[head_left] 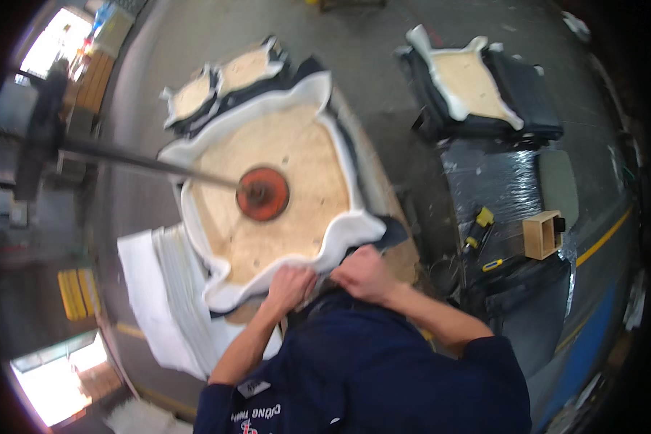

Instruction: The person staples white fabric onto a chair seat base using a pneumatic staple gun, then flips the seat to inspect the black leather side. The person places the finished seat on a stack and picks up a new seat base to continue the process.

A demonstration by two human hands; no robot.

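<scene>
Head-worn fisheye — facing down onto wooden panel.

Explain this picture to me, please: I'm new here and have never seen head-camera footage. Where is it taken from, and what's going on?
There is just one view, from a wide fisheye camera on the person's head, looking down; that's why edges bend. No robot here: the bare left hand and right hand belong to the wearer. Before them lies a wooden panel with white padding around its edge. An orange disc on a rod sits over its middle. Both hands are at the near edge; what their grip holds is too small to tell. White sheets lie at left; a small wooden box stands at right.
</scene>
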